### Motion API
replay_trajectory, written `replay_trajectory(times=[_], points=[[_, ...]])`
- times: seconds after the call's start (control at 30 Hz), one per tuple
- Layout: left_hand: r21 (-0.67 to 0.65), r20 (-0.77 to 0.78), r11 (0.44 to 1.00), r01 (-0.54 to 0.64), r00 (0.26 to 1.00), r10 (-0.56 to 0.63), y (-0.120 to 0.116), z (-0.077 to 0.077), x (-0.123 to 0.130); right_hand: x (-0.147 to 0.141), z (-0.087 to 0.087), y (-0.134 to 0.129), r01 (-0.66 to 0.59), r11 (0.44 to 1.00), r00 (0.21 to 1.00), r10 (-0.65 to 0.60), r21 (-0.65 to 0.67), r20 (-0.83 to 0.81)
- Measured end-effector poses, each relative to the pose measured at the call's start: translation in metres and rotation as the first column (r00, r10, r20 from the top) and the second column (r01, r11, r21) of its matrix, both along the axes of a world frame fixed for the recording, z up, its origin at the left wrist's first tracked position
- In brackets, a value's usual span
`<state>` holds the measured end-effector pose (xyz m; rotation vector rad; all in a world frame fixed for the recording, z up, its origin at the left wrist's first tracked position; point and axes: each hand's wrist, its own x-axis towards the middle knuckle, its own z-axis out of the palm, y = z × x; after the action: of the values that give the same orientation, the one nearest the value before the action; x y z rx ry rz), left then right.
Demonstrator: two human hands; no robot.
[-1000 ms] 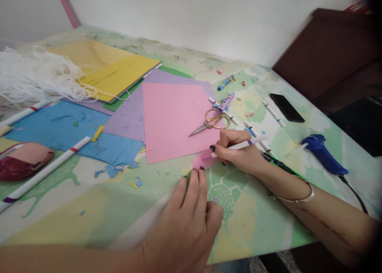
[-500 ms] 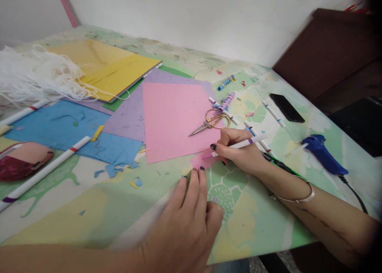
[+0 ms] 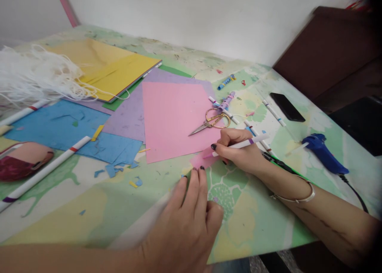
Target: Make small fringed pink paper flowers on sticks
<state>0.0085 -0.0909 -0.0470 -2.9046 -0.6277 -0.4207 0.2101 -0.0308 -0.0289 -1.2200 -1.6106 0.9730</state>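
Note:
My right hand [image 3: 238, 149] grips a white marker [image 3: 246, 142] with a purple band. Its tip rests on a small pink paper strip [image 3: 197, 159], where a darker pink patch shows. My left hand [image 3: 191, 209] lies with fingers stretched out, fingertips pressing the near edge of that strip. Just beyond the strip is a large pink sheet [image 3: 173, 121]. Gold-handled scissors [image 3: 207, 125] lie partly open on it, blades pointing left. Behind the scissors, a rolled purple paper piece [image 3: 227, 102] lies across another marker.
A blue glue gun [image 3: 324, 153] and a black phone [image 3: 287, 107] lie at the right. White string [image 3: 38, 76], a yellow pad [image 3: 125, 72], blue sheets [image 3: 59, 123], several markers and paper scraps spread across the left. A pink and maroon case [image 3: 24, 159] sits at the left edge.
The marker tip has shifted very slightly on the pink strip. Both hands otherwise keep the same places.

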Motion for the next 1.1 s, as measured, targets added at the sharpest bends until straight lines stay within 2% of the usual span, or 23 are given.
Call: replay_trajectory(times=[0.13,0.33,0.73,1.1], points=[[0.004,0.002,1.0,-0.004,1.0,0.004,-0.0008,-0.0004,-0.0003,-0.0006,0.001,0.0003,0.005,1.0,1.0,-0.005,-0.029,-0.028],[-0.006,-0.018,1.0,0.002,1.0,-0.002,-0.0005,0.0007,-0.0016,0.0003,0.0,0.0,-0.016,1.0,1.0,0.016,0.024,0.024],[-0.029,-0.016,1.0,0.008,1.0,-0.009,-0.0001,0.0014,-0.0005,0.0,0.0001,-0.0005,-0.031,0.999,0.998,0.03,0.023,0.06],[-0.045,-0.014,0.999,0.003,1.0,-0.004,-0.001,0.0015,-0.0018,0.0008,-0.0002,0.001,-0.033,0.999,0.999,0.033,-0.009,0.013]])
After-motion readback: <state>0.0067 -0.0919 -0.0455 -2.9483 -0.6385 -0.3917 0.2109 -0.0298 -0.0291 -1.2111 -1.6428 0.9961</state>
